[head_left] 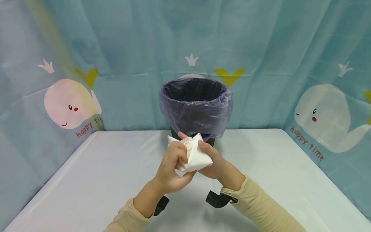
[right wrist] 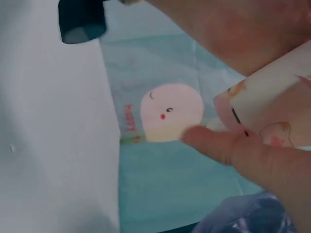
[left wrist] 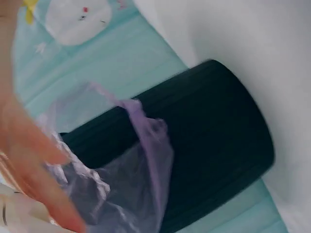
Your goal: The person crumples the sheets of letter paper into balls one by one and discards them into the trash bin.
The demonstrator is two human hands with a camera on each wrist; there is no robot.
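Note:
A small soft white pack [head_left: 197, 158], which looks like a tissue pack, is held in both hands in front of the bin. It has pointed corners and a round picture near its top; the right wrist view shows cartoon prints on the pack [right wrist: 279, 109]. My left hand [head_left: 171, 169] grips its left side, fingers curled over the front and thumb along the lower edge. From the right, my right hand [head_left: 215, 162] holds it with the thumb on the near face and the other fingers behind. Those rear fingers are mostly hidden in the head view.
Behind the hands stands a dark bin [left wrist: 218, 131] on a white-covered table [head_left: 116, 180]. A purple plastic liner [head_left: 197, 116] folds over its rim. A blue curtain [head_left: 130, 48] with whale prints encloses the back and sides. Black wrist mounts [head_left: 217, 199] stick out below the hands.

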